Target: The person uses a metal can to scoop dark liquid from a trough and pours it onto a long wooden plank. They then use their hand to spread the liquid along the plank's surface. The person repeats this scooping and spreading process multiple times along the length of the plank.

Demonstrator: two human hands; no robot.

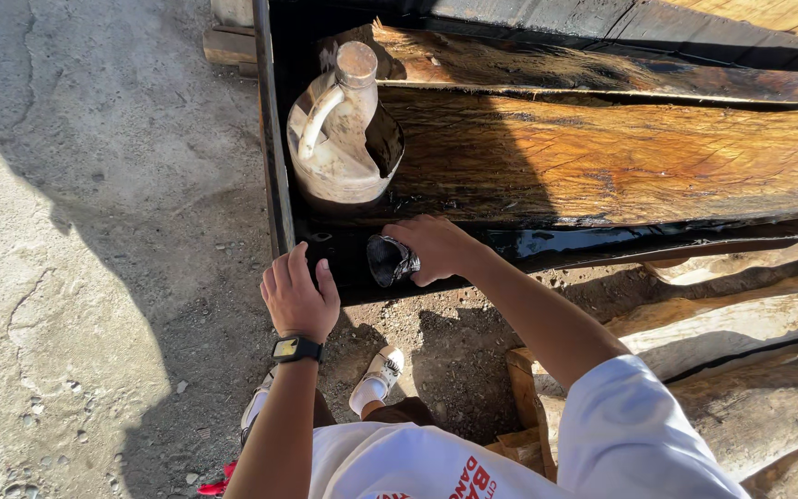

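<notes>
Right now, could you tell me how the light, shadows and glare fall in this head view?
Head view: hard sun from one side; the person's shadow darkens the ground and part of the oiled plank; wet glare along the black tray rim; jug, left hand and right hand holding a dark rag are sharp; slight wide-angle bending at edges.

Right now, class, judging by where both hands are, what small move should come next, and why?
Probably sweep the right hand and its dark wad of cloth further along the black edge of the trough, away from the left hand braced at the corner. That edge gleams wet beside the cloth, the stained jug stands capped on the plank, and the cloth already looks soaked.
</notes>
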